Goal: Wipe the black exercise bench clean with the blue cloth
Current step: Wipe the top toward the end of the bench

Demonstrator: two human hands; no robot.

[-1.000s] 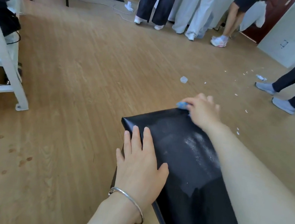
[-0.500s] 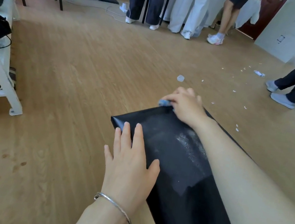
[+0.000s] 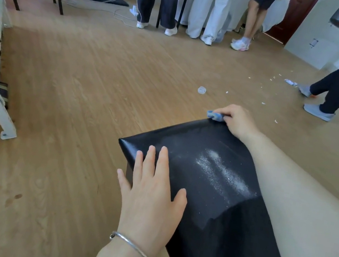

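Blue cloth: wadded small at the far edge of the bench, and only a corner shows past the fingers.
Right hand: fingers curled round the cloth, gripping it against the bench's far corner.
Left hand: flat with straight fingers, pressing on the near-left edge of the bench top and holding nothing.
Bench surface: black glossy padding. It is probably smooth, slightly yielding and a bit slippery under a dry cloth.
Powder: white streaks on the top between the hands, well apart from the cloth.
Cloth handling: likely soft, light and limp. It is best bunched in the palm with a broad face pressed down.
Writing: none legible on the cloth or bench.
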